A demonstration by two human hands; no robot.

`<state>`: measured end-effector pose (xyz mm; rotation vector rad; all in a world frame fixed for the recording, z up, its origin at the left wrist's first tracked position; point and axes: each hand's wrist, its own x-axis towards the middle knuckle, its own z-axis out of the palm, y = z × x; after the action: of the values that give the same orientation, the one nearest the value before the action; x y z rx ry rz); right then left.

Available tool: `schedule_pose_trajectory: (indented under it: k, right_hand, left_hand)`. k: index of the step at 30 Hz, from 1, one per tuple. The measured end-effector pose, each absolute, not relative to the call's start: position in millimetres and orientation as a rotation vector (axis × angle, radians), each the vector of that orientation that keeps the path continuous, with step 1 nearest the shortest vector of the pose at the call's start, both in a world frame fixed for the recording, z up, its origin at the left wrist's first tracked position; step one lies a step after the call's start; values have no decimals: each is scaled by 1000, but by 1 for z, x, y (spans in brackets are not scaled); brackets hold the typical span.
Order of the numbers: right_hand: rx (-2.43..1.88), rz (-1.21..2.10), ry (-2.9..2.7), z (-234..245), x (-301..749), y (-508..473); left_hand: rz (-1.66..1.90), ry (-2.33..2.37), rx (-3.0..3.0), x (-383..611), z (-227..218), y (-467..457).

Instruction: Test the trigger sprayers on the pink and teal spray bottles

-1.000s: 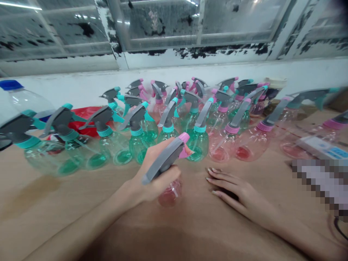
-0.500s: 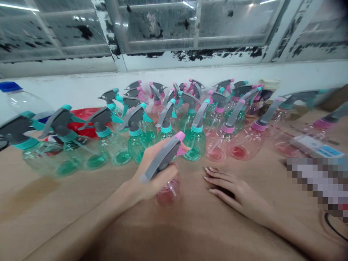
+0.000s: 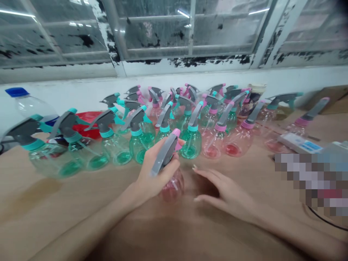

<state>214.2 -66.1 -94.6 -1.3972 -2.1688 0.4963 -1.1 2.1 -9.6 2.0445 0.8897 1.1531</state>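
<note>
My left hand [image 3: 157,165] is wrapped round the neck of a pink spray bottle [image 3: 174,186] with a grey and pink trigger head. The bottle stands on the wooden table [image 3: 103,217] in front of me; my fingers hide its collar. To its right, my right hand [image 3: 223,188] is open, thumb and fingers apart, holding nothing. Its fingertips point toward the pink bottle without touching it. Just behind my left hand is a green spray bottle [image 3: 191,145] with a turquoise collar. Another pink spray bottle [image 3: 213,145] stands to the right of that one.
Several more green and pink spray bottles form rows along the wall. A clear bottle with a blue cap [image 3: 17,92] and a red item [image 3: 88,117] are at the left. On the right are a white and blue box [image 3: 301,143], a cardboard box [image 3: 333,99] and a black cable [image 3: 326,221].
My right hand has moved left, closer to the pink bottle, and its fingers have spread wider from the thumb. My left hand keeps its grip; the bottle has turned slightly more upright.
</note>
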Motion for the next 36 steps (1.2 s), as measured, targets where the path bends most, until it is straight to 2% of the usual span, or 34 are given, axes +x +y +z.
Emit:
schedule_pose_trajectory:
  k: [7,15,24,30,36]
  right_hand:
    - [-1208,585,-2012,-58,150,-62]
    - [-1157,564,-1959,-52,126,-53]
    - [-1242,628,-1908,-54,202,-90]
    - [-1542,325,-1781,-67,268,-104]
    - [-1756,131,-1743,-61,336,-109]
  left_hand:
    - [1225,873,2009,3,-17,-6]
    - [1208,902,2093,4,-19,-10]
    - [811,834,2011,18,-75,-38]
    - [606,849,2330,11,-95,-45]
    - [614,903,2647,12,-104,-42]
